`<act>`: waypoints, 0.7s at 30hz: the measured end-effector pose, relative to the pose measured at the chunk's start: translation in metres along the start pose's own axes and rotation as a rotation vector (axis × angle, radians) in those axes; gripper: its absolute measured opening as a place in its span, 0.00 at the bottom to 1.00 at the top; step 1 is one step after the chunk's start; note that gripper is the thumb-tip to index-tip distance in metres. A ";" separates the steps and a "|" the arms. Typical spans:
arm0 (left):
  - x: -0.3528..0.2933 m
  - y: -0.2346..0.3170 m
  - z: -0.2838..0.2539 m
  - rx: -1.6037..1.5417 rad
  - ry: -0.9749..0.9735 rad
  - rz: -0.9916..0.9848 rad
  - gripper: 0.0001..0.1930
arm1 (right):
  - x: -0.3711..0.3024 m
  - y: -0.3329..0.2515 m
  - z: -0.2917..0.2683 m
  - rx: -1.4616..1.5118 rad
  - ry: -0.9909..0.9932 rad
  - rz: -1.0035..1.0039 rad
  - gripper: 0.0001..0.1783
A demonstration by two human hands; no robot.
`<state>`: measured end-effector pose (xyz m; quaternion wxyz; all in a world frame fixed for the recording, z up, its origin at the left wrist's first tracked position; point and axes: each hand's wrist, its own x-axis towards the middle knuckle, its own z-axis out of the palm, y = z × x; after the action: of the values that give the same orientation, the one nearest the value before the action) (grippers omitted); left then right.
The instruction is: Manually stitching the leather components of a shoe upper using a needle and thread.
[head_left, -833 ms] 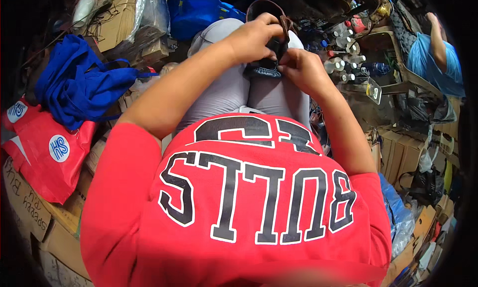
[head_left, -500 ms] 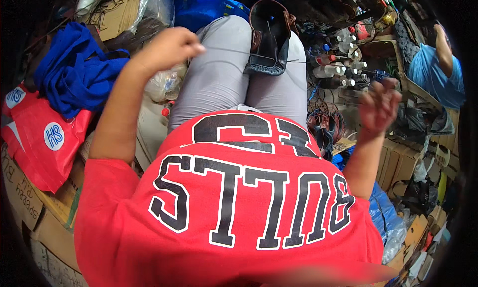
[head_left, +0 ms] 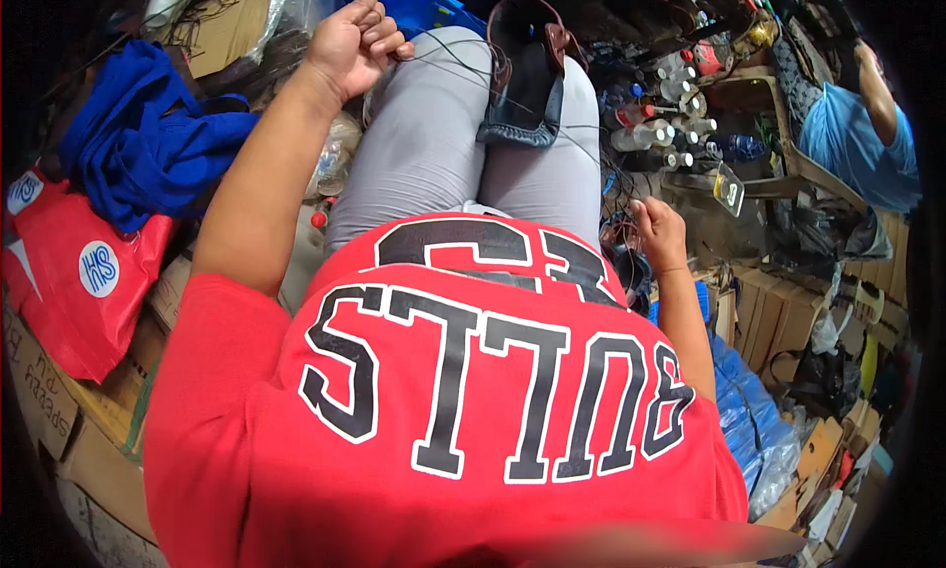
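A dark brown leather shoe point(head_left: 528, 85) with a black lining rests across my knees, its opening facing up. My left hand point(head_left: 357, 48) is raised beyond my left knee, its fingers curled on a thin dark thread point(head_left: 448, 51) that loops slackly to the shoe. From the shoe, another stretch of thread point(head_left: 581, 146) droops over my right thigh toward my right hand. My right hand point(head_left: 660, 235) is beside my right hip, closed with the thumb up. What its fingers hold is hidden.
Several bottles point(head_left: 680, 125) stand to the right of my knee. A person in a light blue shirt point(head_left: 847, 139) is at the far right. On the left lie a blue cloth point(head_left: 148, 139) and a red bag point(head_left: 89, 282). Cardboard boxes point(head_left: 778, 317) are stacked at right.
My left hand has moved up and away, turning its fingers upward. My right hand has come down and inward toward my hip. The thread, stretched out before, now hangs slack.
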<state>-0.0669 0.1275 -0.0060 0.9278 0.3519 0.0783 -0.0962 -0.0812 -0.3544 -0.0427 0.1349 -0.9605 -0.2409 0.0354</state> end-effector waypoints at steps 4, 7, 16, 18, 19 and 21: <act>0.004 0.020 -0.017 0.447 0.319 0.118 0.21 | -0.006 0.015 0.000 1.235 -0.107 0.618 0.21; 0.011 0.040 -0.034 1.043 0.413 0.182 0.20 | -0.002 0.041 -0.019 1.052 0.216 0.608 0.28; 0.062 -0.080 0.080 1.556 -0.404 0.519 0.26 | 0.126 -0.142 -0.070 0.087 -0.190 -0.340 0.16; 0.069 -0.077 0.087 1.557 -0.437 0.417 0.26 | 0.131 -0.148 -0.070 -0.001 -0.272 -0.337 0.16; 0.072 -0.074 0.089 1.555 -0.470 0.308 0.26 | 0.133 -0.147 -0.067 0.008 -0.295 -0.332 0.15; 0.075 -0.076 0.086 1.536 -0.485 0.370 0.24 | 0.135 -0.143 -0.063 0.015 -0.319 -0.338 0.15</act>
<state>-0.0054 0.0052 -0.0066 0.4208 0.8648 -0.2708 -0.0420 -0.0188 -0.1848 0.0565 0.1061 -0.8877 -0.4164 0.1654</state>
